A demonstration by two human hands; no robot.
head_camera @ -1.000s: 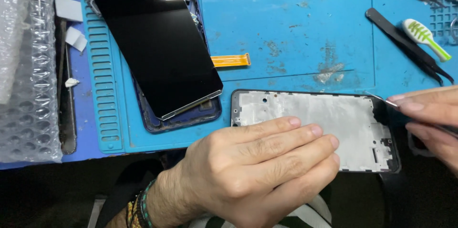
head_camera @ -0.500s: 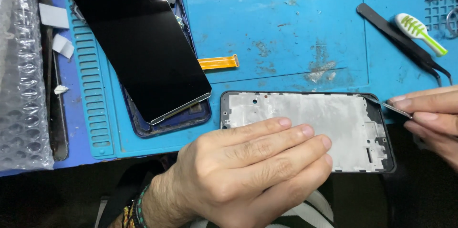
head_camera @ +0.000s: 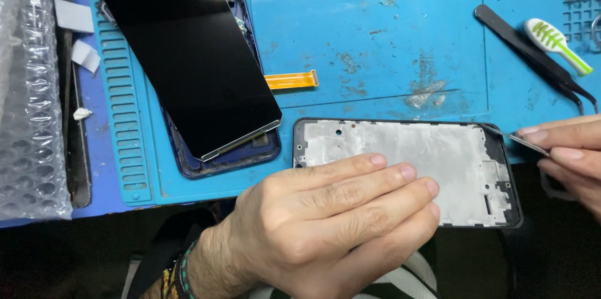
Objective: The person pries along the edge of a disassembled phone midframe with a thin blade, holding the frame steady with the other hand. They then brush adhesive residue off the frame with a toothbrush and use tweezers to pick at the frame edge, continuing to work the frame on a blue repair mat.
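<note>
Phone frame lies flat at the near edge of the blue mat, long axis running left-right, its near side overhanging the mat edge.

Left hand is palm-down on the frame's near-left part, fingers together and stretched right along the long axis, pinning it flat. Not gripping, just pressing.

Right hand sits at the frame's right end, fingers pinched shut on a thin metal tool. Tool tip points left and meets the frame's far-right corner. So the work point is that corner: just left of the right hand, well right of the left hand's fingertips. Right hand is the nearer one.

Elsewhere: black screen lies tilted at far left with an orange ribbon cable beside it; black tweezers and a green-white brush far right; bubble wrap at the left edge.
</note>
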